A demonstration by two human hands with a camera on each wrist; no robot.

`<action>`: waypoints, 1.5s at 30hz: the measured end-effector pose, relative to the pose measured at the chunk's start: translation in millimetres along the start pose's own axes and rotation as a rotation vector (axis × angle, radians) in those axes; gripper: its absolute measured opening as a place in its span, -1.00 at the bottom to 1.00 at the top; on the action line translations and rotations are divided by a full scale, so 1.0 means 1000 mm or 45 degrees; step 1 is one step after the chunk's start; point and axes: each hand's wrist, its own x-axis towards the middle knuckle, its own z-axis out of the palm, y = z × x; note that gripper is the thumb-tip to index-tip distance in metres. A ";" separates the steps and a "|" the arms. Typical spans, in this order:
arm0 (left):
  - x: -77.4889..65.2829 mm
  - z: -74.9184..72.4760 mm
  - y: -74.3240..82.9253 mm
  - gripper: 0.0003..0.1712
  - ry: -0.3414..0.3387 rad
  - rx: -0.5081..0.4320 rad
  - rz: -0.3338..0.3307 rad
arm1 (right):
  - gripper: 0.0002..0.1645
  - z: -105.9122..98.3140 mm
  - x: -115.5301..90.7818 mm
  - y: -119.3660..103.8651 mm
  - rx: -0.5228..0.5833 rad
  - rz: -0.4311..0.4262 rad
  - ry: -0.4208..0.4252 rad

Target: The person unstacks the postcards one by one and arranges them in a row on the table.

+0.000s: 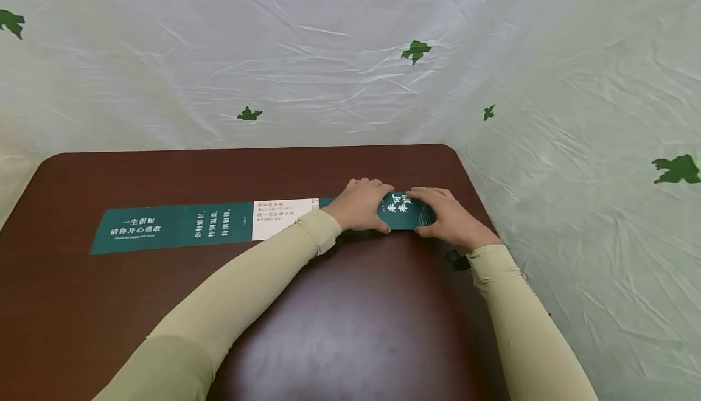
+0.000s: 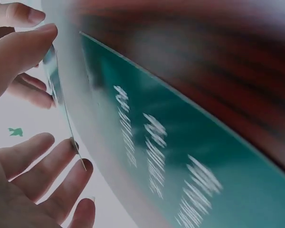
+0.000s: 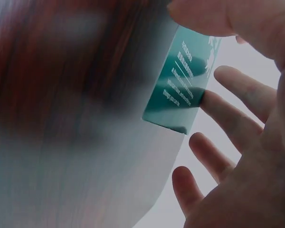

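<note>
A green card with white writing (image 1: 404, 213) lies across the far right part of the brown table, with a hand at each end. My left hand (image 1: 358, 205) holds its left part, thumb at the near edge and fingers at the far one. On the right part, my right hand (image 1: 454, 221) spans the card in the same way. In the right wrist view, the green card (image 3: 173, 85) shows between thumb and fingers, its short end uncovered. To the left, in line with it, lie a white card (image 1: 280, 221) and green cards (image 1: 172, 230); my left hand hides part of the row.
The dark brown table (image 1: 230, 173) has rounded far corners. A white sheet with green leaf shapes (image 1: 339, 84) hangs behind it and down its right side. Near my right wrist is a small black object (image 1: 457, 260).
</note>
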 end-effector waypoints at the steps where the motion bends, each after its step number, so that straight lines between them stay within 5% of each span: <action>1: 0.005 0.001 0.000 0.09 0.000 -0.005 -0.010 | -0.01 -0.002 0.001 0.002 0.013 0.014 -0.008; 7: 0.020 0.005 0.003 0.10 -0.031 -0.016 -0.055 | 0.03 -0.005 0.006 0.012 0.007 0.082 -0.046; 15: 0.024 0.009 0.007 0.10 -0.064 0.030 -0.065 | 0.06 -0.003 0.008 0.017 -0.008 0.121 -0.066; 39: 0.012 0.007 0.006 0.13 -0.075 0.026 -0.113 | 0.10 0.000 0.015 0.013 -0.033 0.087 -0.090; 45: -0.005 -0.008 0.010 0.22 -0.011 -0.052 -0.059 | 0.03 0.000 0.001 0.008 0.001 0.049 0.041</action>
